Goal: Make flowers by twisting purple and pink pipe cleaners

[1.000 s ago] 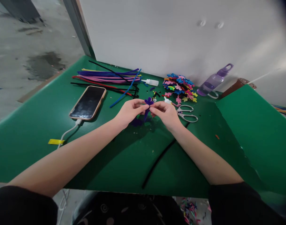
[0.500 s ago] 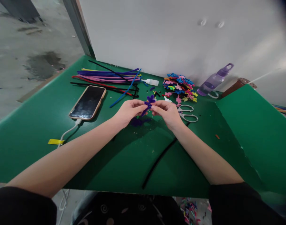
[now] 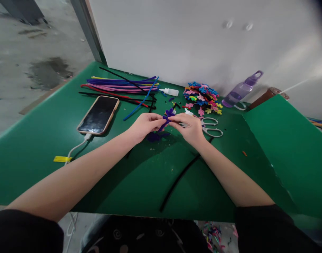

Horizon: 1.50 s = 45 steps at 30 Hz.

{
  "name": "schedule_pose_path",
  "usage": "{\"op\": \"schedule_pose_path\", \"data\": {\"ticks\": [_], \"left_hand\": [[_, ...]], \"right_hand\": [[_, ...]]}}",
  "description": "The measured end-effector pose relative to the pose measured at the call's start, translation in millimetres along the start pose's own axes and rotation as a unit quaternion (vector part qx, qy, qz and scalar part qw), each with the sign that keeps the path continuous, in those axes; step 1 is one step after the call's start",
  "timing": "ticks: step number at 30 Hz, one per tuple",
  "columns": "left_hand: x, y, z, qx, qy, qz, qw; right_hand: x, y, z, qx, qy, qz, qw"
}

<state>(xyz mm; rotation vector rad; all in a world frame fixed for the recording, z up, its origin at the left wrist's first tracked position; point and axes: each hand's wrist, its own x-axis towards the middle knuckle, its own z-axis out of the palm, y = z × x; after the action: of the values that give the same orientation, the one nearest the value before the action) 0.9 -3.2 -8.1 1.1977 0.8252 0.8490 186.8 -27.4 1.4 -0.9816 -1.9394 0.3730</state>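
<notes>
Both my hands meet above the middle of the green table (image 3: 44, 147). My left hand (image 3: 145, 125) and my right hand (image 3: 188, 127) pinch a small purple pipe-cleaner flower (image 3: 168, 115) between their fingertips. Its petals stick up between the thumbs and a short stem hangs down toward the left hand. A darker purple pipe-cleaner piece (image 3: 154, 136) lies on the table just under the hands.
A phone (image 3: 99, 115) on a white cable lies at the left. Long coloured pipe cleaners (image 3: 121, 86), a small glue bottle (image 3: 171, 92), a heap of finished flowers (image 3: 201, 98), scissors (image 3: 210, 127) and a purple water bottle (image 3: 241, 90) sit along the back. A black pipe cleaner (image 3: 176, 182) lies near me.
The purple flower has been turned slightly between my fingertips, its stem now slanting toward the left hand. My right fingers shifted a little left along it.
</notes>
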Motion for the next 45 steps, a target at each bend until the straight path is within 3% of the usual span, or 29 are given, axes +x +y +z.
{"op": "schedule_pose_path", "data": {"ticks": [11,22,33,45], "left_hand": [[-1.6,4.5,-1.1,0.160,-0.016,0.042,0.986],[-1.3,4.8,-1.9,0.215,-0.016,0.043,0.975],[0.2,4.2,-4.3,0.265,-0.021,0.063,0.962],[0.4,3.9,-4.3,0.270,-0.026,0.066,0.960]], "right_hand": [[-4.4,8.2,0.3,-0.154,-0.019,-0.104,0.982],[-8.2,10.5,4.8,-0.202,-0.018,-0.135,0.970],[-7.4,8.0,6.2,-0.185,-0.016,-0.133,0.974],[-8.0,7.2,7.1,-0.142,-0.021,-0.081,0.986]]}}
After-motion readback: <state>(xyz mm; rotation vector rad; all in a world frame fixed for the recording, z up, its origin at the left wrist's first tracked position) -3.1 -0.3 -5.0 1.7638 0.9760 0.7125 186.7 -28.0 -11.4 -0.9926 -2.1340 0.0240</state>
